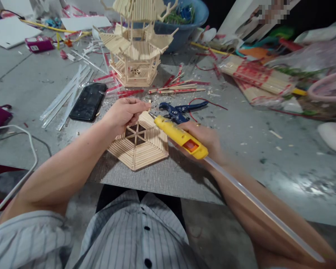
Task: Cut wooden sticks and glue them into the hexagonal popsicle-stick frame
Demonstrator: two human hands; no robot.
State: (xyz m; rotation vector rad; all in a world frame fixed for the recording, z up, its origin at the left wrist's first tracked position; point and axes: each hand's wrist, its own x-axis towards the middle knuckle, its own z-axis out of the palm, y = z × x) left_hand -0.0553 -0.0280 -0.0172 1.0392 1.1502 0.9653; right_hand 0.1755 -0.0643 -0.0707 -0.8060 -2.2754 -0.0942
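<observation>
My left hand [128, 114] is closed, pinching a small wooden stick piece [150, 102] above the back of a hexagonal stick panel [134, 158]. The panel has six spokes round an open centre and lies near the table's front edge. In my right hand [203, 136] is a yellow glue gun [179, 136], its nozzle pointing left, close to my left fingertips. A long translucent glue stick [257, 203] trails from its rear over my right forearm. Just behind the gun, blue pliers [182, 110] lie on the table.
A tiered stick pagoda [137, 48] stands at the back centre, before a blue basin [182, 30]. Left are a black phone [88, 101] and clear glue sticks [68, 95]. Loose sticks [182, 89] lie behind the pliers; wrapped stick bundles [257, 76] and a pink basket [329, 86] are right.
</observation>
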